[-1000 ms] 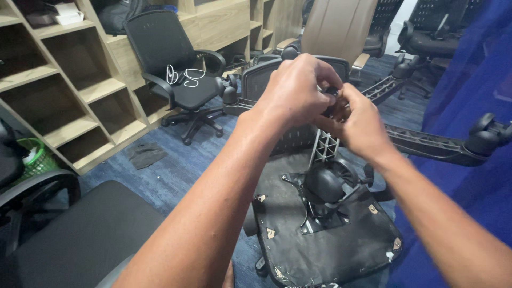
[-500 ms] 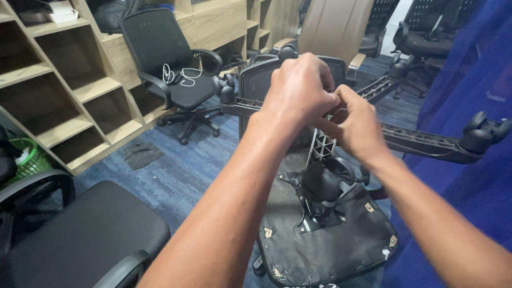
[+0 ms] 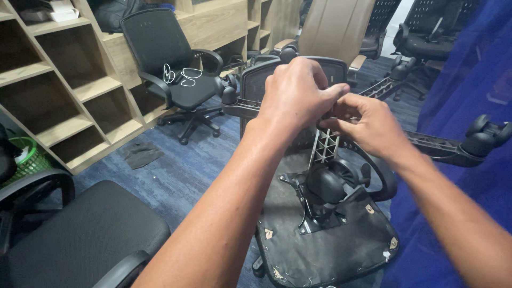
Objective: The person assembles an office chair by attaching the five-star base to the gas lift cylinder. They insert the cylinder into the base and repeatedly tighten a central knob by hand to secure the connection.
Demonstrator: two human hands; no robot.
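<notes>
Head view. An office chair lies overturned, the underside of its seat (image 3: 320, 240) facing up and its star base (image 3: 325, 144) raised toward the camera. The left hand (image 3: 296, 96) is closed in a fist over the hub of that base, fingers curled down the far side; what lies inside the fist is hidden. The right hand (image 3: 368, 125) sits just beside it, touching it, thumb and fingers pinched at the same spot — whether they hold a small part cannot be told. Below both hands the ribbed leg runs down to the seat mechanism (image 3: 325, 189). A caster (image 3: 482, 136) tips the leg beyond the right hand.

Against the frame half a second ago, the right hand has dropped slightly and turned more palm-down; the left fist remains on the hub. An upright black chair (image 3: 170, 64) stands well beyond the left hand, against wooden shelving (image 3: 64, 96).
</notes>
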